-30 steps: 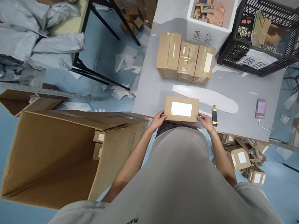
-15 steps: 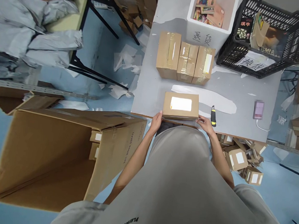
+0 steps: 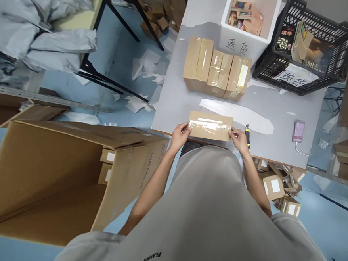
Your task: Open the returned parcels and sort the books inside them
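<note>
A small cardboard box [image 3: 210, 130] is held at the front edge of the grey table [image 3: 175, 106], its taped side facing me. My left hand [image 3: 180, 135] grips its left end, fingers bent round the edge. At the opposite end my right hand [image 3: 238, 139] holds on with thumb and fingers. Just right of that hand lies a box cutter [image 3: 247, 135] with a black and yellow handle. Behind the box is a strip of white paper [image 3: 240, 116]. Three taped cardboard boxes [image 3: 216, 74] stand in a row farther back.
A white bin [image 3: 242, 42] of small packets and a black crate [image 3: 299, 77] with books stand at the back. A phone [image 3: 298, 131] on a cable lies right. A large open carton [image 3: 132, 175] is at my left. Grey parcels [image 3: 60, 45] fill another table; boxes [image 3: 274, 185] lie below right.
The box has been tipped, so its white label has turned away and a shiny taped face shows. Both hands have moved up along its ends and grip it more firmly.
</note>
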The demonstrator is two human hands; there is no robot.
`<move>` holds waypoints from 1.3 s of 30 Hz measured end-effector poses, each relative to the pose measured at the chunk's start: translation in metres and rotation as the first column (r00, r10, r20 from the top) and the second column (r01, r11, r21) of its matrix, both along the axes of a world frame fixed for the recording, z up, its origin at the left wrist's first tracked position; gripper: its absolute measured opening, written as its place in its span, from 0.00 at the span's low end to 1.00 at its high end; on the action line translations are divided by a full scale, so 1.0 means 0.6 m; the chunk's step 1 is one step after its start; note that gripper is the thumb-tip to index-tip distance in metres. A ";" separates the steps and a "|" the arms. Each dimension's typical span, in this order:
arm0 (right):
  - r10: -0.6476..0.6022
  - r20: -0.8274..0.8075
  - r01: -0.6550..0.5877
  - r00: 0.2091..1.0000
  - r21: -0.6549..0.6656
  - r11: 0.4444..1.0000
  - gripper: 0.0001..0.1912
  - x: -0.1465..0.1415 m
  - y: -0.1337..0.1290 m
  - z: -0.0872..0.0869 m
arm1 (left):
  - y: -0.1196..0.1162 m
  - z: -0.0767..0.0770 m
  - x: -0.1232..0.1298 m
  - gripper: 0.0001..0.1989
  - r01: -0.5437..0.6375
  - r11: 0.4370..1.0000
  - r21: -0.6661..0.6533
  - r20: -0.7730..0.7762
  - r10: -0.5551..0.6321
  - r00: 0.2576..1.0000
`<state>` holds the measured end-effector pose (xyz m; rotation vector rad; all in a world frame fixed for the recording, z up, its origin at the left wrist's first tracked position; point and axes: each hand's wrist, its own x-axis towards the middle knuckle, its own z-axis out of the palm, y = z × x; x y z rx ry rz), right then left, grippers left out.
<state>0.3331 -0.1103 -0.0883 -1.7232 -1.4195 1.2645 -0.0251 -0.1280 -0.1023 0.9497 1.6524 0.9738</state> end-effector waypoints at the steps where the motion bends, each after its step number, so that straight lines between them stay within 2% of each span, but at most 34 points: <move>1: 0.016 0.013 -0.016 1.000 -0.009 1.000 0.38 0.000 -0.005 -0.008 | -0.004 -0.008 0.002 0.24 -0.013 0.999 -0.035 0.019 0.014 1.000; 6: -0.004 -0.027 0.001 1.000 -0.111 0.994 0.36 0.017 -0.026 -0.043 | -0.021 -0.039 -0.006 0.25 -0.075 0.978 -0.194 0.215 0.117 0.970; 8: -0.020 -0.002 0.019 1.000 -0.176 0.984 0.33 0.025 -0.035 -0.053 | -0.025 -0.050 -0.012 0.25 -0.090 0.964 -0.250 0.229 0.149 0.962; 10: 0.003 0.040 0.006 0.999 -0.223 0.975 0.34 0.027 -0.042 -0.059 | -0.027 -0.059 -0.014 0.28 -0.046 0.963 -0.266 0.192 0.099 0.976; 13: 0.079 0.005 -0.075 0.997 -0.272 0.959 0.38 0.017 -0.048 -0.060 | -0.029 -0.066 -0.005 0.39 0.119 0.970 -0.213 0.176 -0.082 0.981; 15: 0.121 -0.038 -0.127 0.992 -0.271 0.954 0.35 0.008 -0.048 -0.055 | -0.029 -0.063 0.004 0.41 0.178 0.967 -0.181 0.168 -0.147 0.975; 18: 0.119 -0.083 -0.135 0.989 -0.224 0.965 0.31 0.004 -0.042 -0.042 | -0.027 -0.050 0.008 0.34 0.145 0.975 -0.170 0.133 -0.123 0.984; 22: 0.055 -0.112 -0.069 0.992 -0.124 0.990 0.38 0.014 -0.026 -0.021 | -0.016 -0.025 -0.005 0.28 0.137 0.980 -0.147 0.164 -0.113 0.980; 26: 0.068 -0.073 -0.075 0.995 -0.100 0.992 0.43 0.017 -0.005 -0.009 | -0.002 -0.009 -0.009 0.31 0.156 0.980 -0.121 0.163 -0.135 0.977; 33: 0.076 0.030 -0.069 0.997 -0.186 0.980 0.48 -0.002 0.011 -0.011 | 0.006 -0.018 0.004 0.38 0.173 0.964 -0.202 0.147 -0.145 0.979; 39: -0.012 -0.115 -0.010 0.993 -0.191 0.982 0.51 -0.008 -0.001 0.005 | -0.006 -0.015 -0.006 0.38 0.141 0.976 -0.166 0.147 -0.117 0.982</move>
